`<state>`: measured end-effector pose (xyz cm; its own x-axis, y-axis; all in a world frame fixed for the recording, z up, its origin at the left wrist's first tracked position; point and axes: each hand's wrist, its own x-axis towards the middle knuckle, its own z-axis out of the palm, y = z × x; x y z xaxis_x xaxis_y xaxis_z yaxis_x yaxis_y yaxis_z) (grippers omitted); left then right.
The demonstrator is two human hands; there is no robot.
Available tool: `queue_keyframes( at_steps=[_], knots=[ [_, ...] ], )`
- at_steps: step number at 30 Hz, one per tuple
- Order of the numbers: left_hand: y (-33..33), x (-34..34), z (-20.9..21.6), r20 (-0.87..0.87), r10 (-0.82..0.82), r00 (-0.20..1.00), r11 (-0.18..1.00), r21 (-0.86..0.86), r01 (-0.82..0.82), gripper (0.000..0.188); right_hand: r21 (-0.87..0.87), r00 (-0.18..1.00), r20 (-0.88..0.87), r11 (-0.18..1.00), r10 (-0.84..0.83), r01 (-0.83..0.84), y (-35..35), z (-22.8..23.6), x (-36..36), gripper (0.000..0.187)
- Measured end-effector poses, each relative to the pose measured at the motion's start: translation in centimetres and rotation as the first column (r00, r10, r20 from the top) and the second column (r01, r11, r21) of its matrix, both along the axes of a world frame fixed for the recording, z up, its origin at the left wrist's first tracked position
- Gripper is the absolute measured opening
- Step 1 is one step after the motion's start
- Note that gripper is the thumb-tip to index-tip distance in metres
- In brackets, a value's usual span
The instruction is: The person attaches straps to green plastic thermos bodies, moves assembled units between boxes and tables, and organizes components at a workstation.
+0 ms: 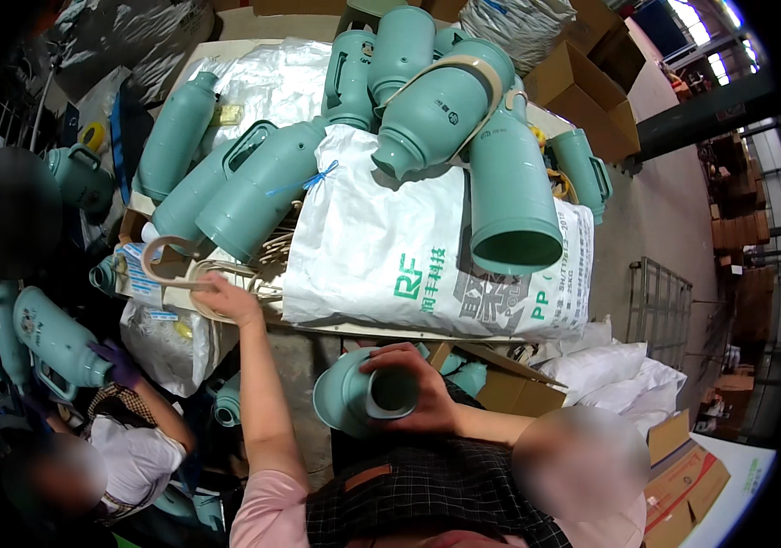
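My left hand (224,297) is stretched out to the table's near left side, its fingers closed on a beige curved plastic handle (147,265). More beige handles (267,283) lie in a pile beside it. Close to my body, my right hand (416,388) is wrapped round a teal thermos flask casing (336,393), its round open mouth tilted up toward me. Beyond my hands lies a white sack (345,247) tied with blue string. On the sack rests a teal casing (514,196) with its wide open end facing me, and a casing with a beige handle (445,110) leans behind it.
Several more teal casings lie on the table's left (258,196) and back. At lower left, a co-worker in purple gloves (116,365) holds a teal thermos (57,338). Cardboard boxes (582,91) stand behind on the right; white sacks (614,379) lie at right.
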<state>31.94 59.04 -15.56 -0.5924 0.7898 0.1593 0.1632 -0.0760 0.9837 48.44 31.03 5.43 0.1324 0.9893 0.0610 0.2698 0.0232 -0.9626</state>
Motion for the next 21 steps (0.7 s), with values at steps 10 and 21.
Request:
queue_keyframes(
  at_steps=[10,21],
  knots=[
    [-14.5,-2.7,20.8,0.126,-0.961,0.247,0.190,-0.348,0.918,0.009,-0.200,0.506,-0.784,0.917,-0.361,0.345,-6.5,8.8,3.9,0.077],
    [-23.9,6.6,26.1,0.325,-0.899,0.293,0.238,-0.198,0.951,0.035,0.697,0.967,-0.167,0.717,0.192,-0.022,-9.2,11.0,11.7,0.068]
  ],
)
